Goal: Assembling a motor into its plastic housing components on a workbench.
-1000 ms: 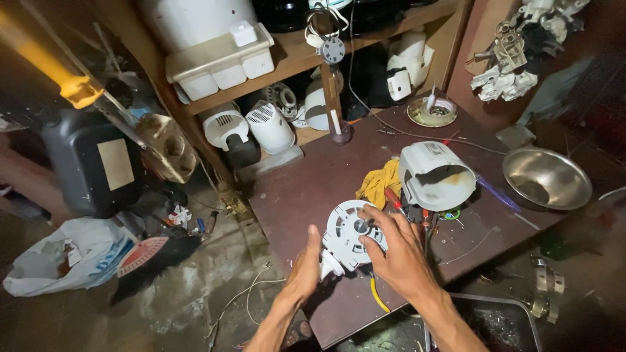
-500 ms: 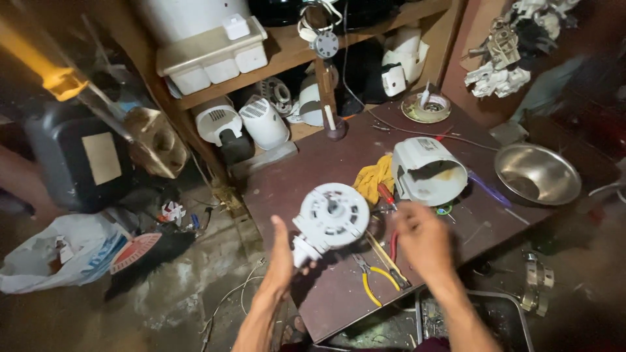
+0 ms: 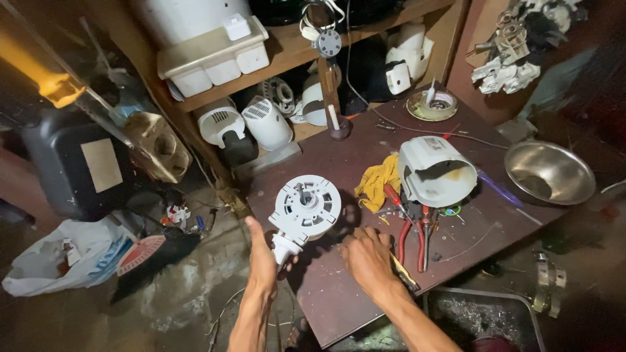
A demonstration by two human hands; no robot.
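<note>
Two bare, sleeveless forearms

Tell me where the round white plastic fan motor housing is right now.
In the head view, the round white plastic fan motor housing sits at the brown table's left edge, its stem in the left hand, left of the yellow rag.

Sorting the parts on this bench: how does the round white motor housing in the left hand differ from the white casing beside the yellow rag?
The round motor housing is flat, disc-like and slotted with a central hub; the white casing is a deeper, boxy shell lying on its side, its hollow showing. The left hand holds the housing by its stem at the table edge; the casing rests untouched beside red-handled pliers. Both are white plastic.
</note>
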